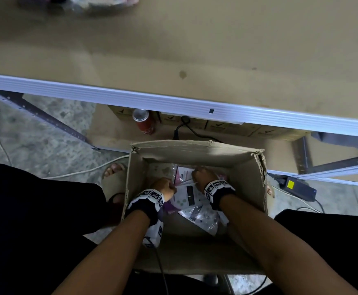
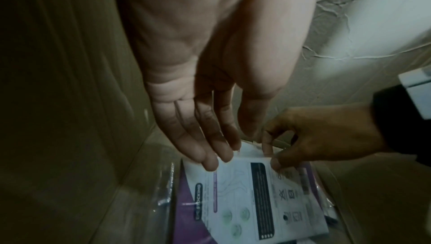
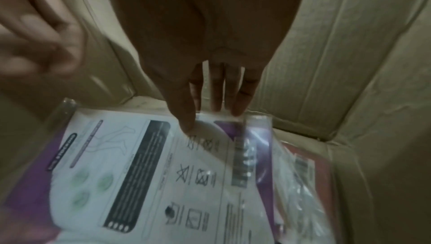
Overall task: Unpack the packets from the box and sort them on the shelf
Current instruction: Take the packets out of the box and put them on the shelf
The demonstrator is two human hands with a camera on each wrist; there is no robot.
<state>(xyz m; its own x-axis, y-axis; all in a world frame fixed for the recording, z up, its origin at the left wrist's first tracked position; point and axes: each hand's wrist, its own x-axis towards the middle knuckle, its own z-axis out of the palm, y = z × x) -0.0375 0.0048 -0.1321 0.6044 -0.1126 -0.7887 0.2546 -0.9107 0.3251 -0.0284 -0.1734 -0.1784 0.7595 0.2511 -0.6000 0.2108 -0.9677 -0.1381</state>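
Note:
An open cardboard box [image 1: 195,149] stands on the floor between my feet, below the brown shelf board [image 1: 173,39]. Inside lies a white and purple packet [image 1: 187,195] [image 2: 245,202] [image 3: 151,174] in clear plastic. My right hand [image 1: 202,174] [image 2: 270,154] [image 3: 212,119] pinches its top edge, thumb on the front and fingers behind. My left hand [image 1: 165,186] [image 2: 229,148] reaches down beside it with straight fingers, whose tips touch the packet's top left corner. More packets lie underneath, one of them red [image 3: 303,165], another clear and crinkled [image 1: 203,220].
A white rail [image 1: 173,101] edges the shelf; blurred packets [image 1: 78,3] lie at its far left. Under it stand a red can [image 1: 145,122] and flat cartons. A black power adapter [image 1: 299,188] and cables lie on the floor to the right. The box walls stand close around both hands.

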